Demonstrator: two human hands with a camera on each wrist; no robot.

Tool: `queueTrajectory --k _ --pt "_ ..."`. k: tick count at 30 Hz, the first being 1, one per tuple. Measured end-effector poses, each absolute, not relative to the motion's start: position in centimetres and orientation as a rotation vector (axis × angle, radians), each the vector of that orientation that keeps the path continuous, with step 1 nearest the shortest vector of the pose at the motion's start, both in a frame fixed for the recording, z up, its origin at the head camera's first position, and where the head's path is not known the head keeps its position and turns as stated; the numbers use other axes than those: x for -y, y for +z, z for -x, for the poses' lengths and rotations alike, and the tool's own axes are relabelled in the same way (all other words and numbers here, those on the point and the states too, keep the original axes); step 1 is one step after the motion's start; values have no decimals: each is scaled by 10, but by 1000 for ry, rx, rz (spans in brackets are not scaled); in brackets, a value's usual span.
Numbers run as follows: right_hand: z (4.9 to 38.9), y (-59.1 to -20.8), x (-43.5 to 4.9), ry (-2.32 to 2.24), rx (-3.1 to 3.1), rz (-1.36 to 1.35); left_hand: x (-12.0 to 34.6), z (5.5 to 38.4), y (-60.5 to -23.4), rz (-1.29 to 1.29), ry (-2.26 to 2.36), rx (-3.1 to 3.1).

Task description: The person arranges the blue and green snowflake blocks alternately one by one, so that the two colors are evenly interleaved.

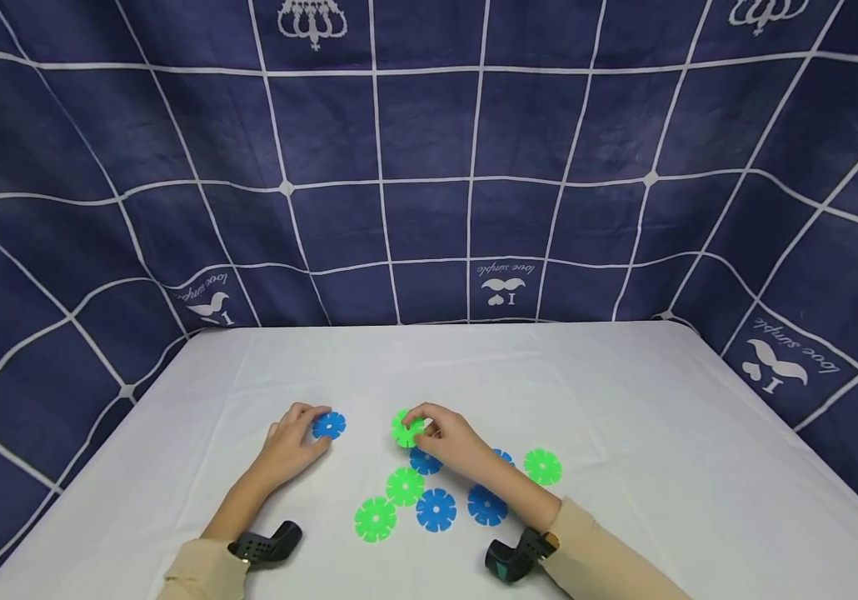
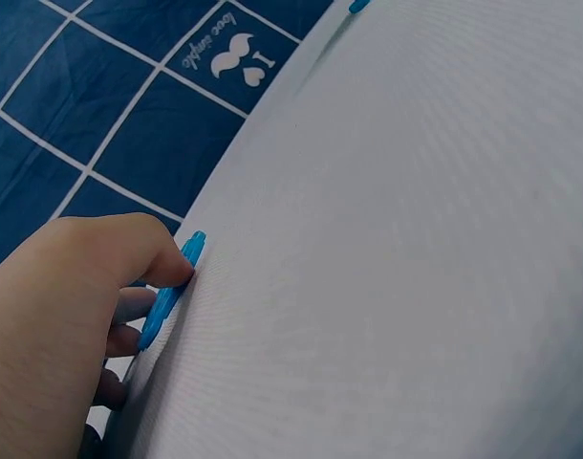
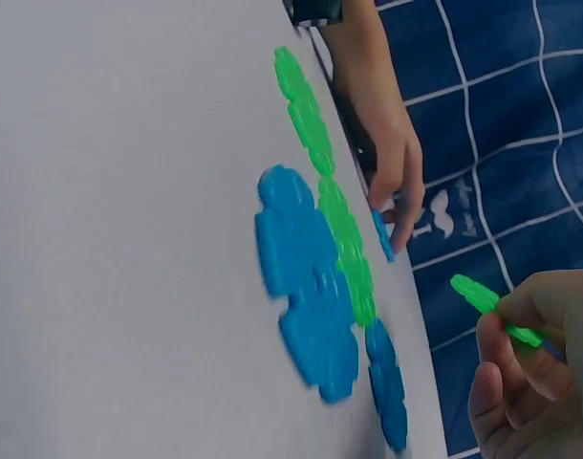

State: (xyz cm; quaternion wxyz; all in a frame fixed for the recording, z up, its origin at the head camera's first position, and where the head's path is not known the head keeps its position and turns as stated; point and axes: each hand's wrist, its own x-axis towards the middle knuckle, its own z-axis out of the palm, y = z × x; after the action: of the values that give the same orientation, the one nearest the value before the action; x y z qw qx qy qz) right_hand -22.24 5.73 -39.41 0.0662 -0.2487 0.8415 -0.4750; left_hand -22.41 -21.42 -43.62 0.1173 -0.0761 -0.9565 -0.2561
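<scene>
Short of the desk's far edge [image 1: 436, 335], the left hand [image 1: 288, 447] pinched a blue disc [image 1: 335, 432] and the right hand [image 1: 456, 442] a green disc [image 1: 401, 435]. Handling discs singly seemed the step; the next move likely called for firm pinches, clear of the loose discs [image 1: 436, 500].

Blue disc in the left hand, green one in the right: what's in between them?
Just bare white cloth lies between the blue disc and the green disc, in the head view.

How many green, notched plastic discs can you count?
4 green, notched plastic discs: one in the right hand, two between the forearms, one right of the right forearm. More may be hidden.
</scene>
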Motion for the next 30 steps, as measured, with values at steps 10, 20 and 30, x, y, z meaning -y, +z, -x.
queueTrajectory --k 10,20,30 --pt "235 -405 -24 -1423 -2523 670 214 223 -438 231 -762 2803" --pt "251 -410 3 -1332 -2585 663 215 224 -433 161 -770 2866" --pt "248 -417 11 -1003 -2895 747 215 224 -434 184 -769 2845"
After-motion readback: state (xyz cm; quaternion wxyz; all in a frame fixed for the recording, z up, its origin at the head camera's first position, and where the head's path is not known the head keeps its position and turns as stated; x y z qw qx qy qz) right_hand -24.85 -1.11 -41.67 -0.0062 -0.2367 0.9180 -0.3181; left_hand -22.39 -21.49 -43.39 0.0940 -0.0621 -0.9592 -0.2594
